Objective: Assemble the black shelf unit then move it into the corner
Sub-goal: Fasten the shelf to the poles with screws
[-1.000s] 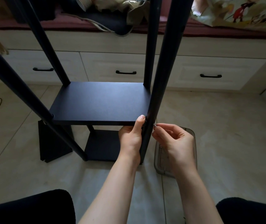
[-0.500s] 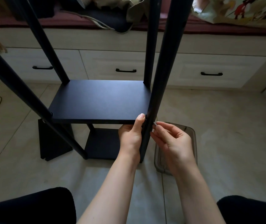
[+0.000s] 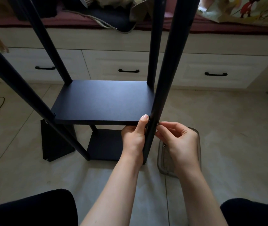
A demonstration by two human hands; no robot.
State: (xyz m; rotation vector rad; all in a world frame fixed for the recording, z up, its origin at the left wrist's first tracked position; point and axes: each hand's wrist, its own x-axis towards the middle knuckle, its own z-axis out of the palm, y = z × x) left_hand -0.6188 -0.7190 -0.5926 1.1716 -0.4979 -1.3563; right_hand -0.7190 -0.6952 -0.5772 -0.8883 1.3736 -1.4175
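On pale floor tiles, matte black shelf, left hand gripping its edge, right hand fingers pinched at round post.

Brightness: dim overall, with soft daylight from the upper edge.
Glare: pale sheen along the far edge of the black shelf board.
Shadows: black poles nearly featureless (detail lost).
Distortion: wide-angle bowing of the drawer fronts.
Focus: fairly sharp throughout.
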